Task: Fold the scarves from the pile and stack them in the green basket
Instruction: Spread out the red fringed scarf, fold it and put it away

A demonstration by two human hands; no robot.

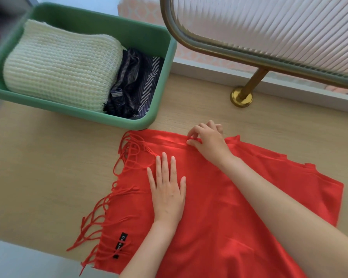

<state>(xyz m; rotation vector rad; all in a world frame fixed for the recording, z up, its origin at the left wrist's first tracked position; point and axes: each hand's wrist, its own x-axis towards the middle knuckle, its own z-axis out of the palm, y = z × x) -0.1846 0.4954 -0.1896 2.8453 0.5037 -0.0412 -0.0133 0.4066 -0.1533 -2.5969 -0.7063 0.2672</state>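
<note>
Green basket (149,35) at upper left holds a folded cream knit scarf (62,63) beside a dark striped scarf (137,83). Red scarf (219,197) lies spread on the wooden table (38,167). Left hand (167,187) presses flat on it, fingers straight. Right hand (207,140) pinches its far edge.

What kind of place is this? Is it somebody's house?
Probably a room at home, though I can't be sure: a light wooden table, a green basket holding folded scarves, and a brass-framed ribbed glass panel behind. A red scarf lies spread for folding.
</note>
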